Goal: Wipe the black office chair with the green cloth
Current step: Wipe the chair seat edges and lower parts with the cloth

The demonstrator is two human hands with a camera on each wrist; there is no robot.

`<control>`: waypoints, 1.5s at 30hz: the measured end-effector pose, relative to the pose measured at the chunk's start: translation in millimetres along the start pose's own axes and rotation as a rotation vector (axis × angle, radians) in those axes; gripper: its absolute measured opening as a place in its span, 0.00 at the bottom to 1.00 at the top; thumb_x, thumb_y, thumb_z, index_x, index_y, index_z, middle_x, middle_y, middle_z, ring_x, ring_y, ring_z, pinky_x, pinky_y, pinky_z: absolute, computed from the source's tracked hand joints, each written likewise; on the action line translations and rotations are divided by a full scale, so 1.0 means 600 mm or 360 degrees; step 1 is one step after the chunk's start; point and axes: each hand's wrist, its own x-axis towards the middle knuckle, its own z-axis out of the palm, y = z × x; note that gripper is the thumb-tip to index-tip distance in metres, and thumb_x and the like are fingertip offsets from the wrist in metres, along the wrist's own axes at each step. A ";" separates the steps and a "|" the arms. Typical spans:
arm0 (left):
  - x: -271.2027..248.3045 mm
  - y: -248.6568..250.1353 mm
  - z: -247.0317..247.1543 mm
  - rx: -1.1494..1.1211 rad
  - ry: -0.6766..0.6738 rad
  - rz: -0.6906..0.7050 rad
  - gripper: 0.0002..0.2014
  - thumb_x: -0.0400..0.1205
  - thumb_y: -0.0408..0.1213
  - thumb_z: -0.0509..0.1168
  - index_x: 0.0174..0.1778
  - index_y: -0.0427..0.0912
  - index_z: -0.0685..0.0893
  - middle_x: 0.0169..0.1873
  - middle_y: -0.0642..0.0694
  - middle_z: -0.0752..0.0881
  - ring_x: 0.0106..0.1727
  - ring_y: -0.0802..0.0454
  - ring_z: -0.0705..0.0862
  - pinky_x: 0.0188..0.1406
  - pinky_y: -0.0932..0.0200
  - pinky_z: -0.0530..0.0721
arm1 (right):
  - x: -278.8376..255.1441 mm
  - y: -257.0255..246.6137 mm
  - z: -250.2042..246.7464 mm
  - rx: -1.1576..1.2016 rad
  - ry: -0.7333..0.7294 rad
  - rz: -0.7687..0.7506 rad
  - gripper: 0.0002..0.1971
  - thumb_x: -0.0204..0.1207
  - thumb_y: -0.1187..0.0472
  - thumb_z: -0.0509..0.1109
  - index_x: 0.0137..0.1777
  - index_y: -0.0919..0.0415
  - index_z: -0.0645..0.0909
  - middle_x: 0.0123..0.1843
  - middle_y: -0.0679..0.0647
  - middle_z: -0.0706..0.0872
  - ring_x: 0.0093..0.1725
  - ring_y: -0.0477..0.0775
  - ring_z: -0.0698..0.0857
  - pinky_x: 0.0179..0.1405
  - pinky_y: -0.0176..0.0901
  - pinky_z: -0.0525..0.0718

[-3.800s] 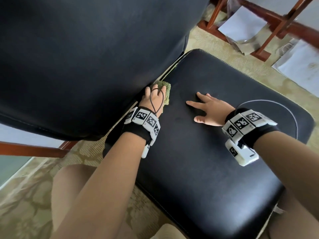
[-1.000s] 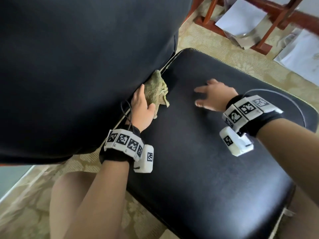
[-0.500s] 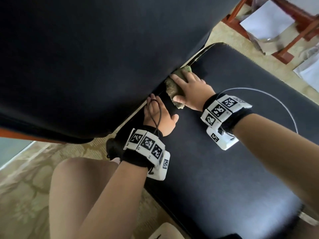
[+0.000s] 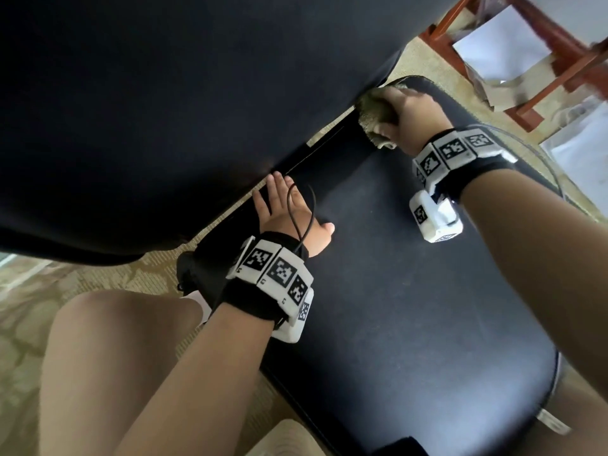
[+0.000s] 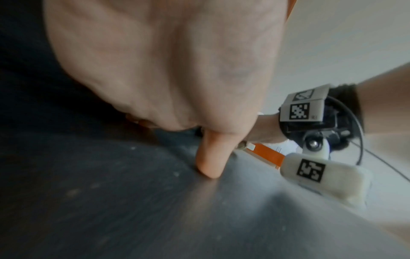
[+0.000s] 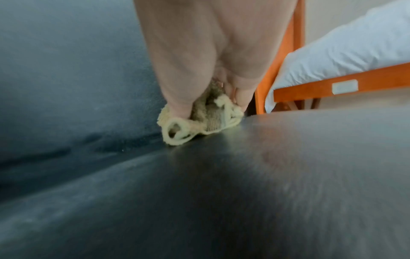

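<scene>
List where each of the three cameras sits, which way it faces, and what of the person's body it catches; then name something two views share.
Head: worn on the head, looking down at the chair seat; shows both forearms, left hand, right hand, a knee.
Left wrist: looks along the left hand resting on the seat; the right wrist's marker band shows.
Right wrist: looks along the right hand gripping the green cloth at the backrest seam.
Shared: head and right wrist views both show the cloth.

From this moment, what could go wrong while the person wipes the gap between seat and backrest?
1. The green cloth is bunched in the right hand, so little of it may touch the seat; the crease could stay dusty.
2. A cable loops over the left hand beside the backrest and might snag in the gap.
</scene>
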 end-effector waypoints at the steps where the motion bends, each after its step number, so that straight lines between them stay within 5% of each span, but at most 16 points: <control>1: 0.003 0.004 -0.005 -0.0049 0.0018 0.0013 0.48 0.81 0.58 0.57 0.80 0.28 0.38 0.81 0.34 0.36 0.82 0.41 0.32 0.78 0.40 0.33 | -0.001 0.003 0.002 0.0082 -0.0007 -0.0002 0.29 0.75 0.61 0.69 0.77 0.55 0.67 0.73 0.62 0.73 0.69 0.64 0.74 0.68 0.48 0.69; 4: 0.015 0.028 -0.015 -0.0309 0.0143 0.0146 0.48 0.80 0.55 0.61 0.81 0.31 0.39 0.82 0.37 0.36 0.82 0.42 0.34 0.79 0.43 0.35 | -0.013 0.005 0.010 0.0263 -0.0003 -0.0032 0.33 0.76 0.60 0.70 0.80 0.53 0.61 0.76 0.61 0.68 0.74 0.61 0.69 0.70 0.40 0.64; 6: 0.028 0.051 -0.019 -0.0385 0.0191 0.0241 0.47 0.81 0.55 0.60 0.81 0.32 0.38 0.82 0.39 0.36 0.82 0.43 0.34 0.79 0.46 0.35 | -0.015 0.010 0.006 0.0198 -0.0005 0.0007 0.37 0.75 0.58 0.71 0.82 0.49 0.56 0.74 0.63 0.70 0.71 0.63 0.71 0.68 0.45 0.68; 10: 0.052 0.075 -0.013 -0.0368 0.0246 0.0272 0.50 0.80 0.61 0.57 0.80 0.30 0.36 0.81 0.36 0.33 0.82 0.43 0.32 0.79 0.45 0.35 | -0.015 0.008 0.003 0.0084 0.0020 -0.0066 0.35 0.72 0.56 0.73 0.79 0.51 0.65 0.72 0.62 0.73 0.70 0.63 0.73 0.69 0.48 0.69; 14: 0.060 0.085 0.004 -0.0258 0.0307 0.0216 0.53 0.78 0.65 0.56 0.80 0.30 0.36 0.81 0.35 0.34 0.82 0.43 0.32 0.79 0.44 0.34 | -0.011 0.013 0.015 0.0004 -0.0046 -0.0151 0.33 0.75 0.52 0.70 0.79 0.50 0.64 0.79 0.54 0.68 0.73 0.61 0.71 0.71 0.50 0.70; 19: 0.071 0.090 -0.006 -0.0265 0.0168 0.0145 0.53 0.78 0.66 0.56 0.80 0.33 0.33 0.81 0.38 0.31 0.81 0.45 0.29 0.78 0.44 0.32 | 0.027 0.020 0.009 -0.0114 -0.0066 -0.0190 0.27 0.77 0.52 0.67 0.76 0.50 0.68 0.75 0.54 0.74 0.70 0.62 0.74 0.68 0.55 0.73; 26: 0.078 0.084 -0.020 -0.0377 -0.0079 0.0123 0.56 0.74 0.72 0.53 0.79 0.36 0.28 0.79 0.42 0.27 0.79 0.48 0.24 0.76 0.45 0.27 | 0.062 0.045 -0.015 -0.0083 0.0051 0.0096 0.23 0.78 0.55 0.65 0.73 0.56 0.72 0.66 0.62 0.81 0.65 0.64 0.78 0.63 0.51 0.74; 33: 0.078 0.086 -0.021 -0.0380 -0.0116 0.0120 0.61 0.71 0.74 0.56 0.79 0.34 0.28 0.79 0.41 0.26 0.78 0.47 0.23 0.76 0.44 0.28 | 0.030 0.011 0.005 -0.0198 -0.0108 -0.0203 0.25 0.77 0.56 0.66 0.75 0.52 0.70 0.68 0.59 0.78 0.66 0.65 0.77 0.64 0.53 0.75; 39: 0.073 0.090 -0.025 -0.0360 -0.0123 0.0119 0.59 0.73 0.71 0.57 0.78 0.35 0.27 0.78 0.41 0.24 0.77 0.47 0.22 0.76 0.44 0.27 | 0.064 0.054 -0.042 -0.0203 0.0016 0.0139 0.17 0.78 0.64 0.65 0.67 0.62 0.77 0.60 0.65 0.83 0.58 0.66 0.81 0.52 0.49 0.77; 45: 0.068 0.093 -0.027 -0.0299 -0.0105 0.0087 0.58 0.74 0.70 0.57 0.79 0.36 0.28 0.79 0.42 0.26 0.79 0.49 0.25 0.76 0.44 0.28 | 0.047 0.033 -0.033 -0.0046 0.0049 0.0023 0.21 0.75 0.60 0.68 0.69 0.55 0.77 0.64 0.58 0.82 0.64 0.61 0.78 0.62 0.47 0.73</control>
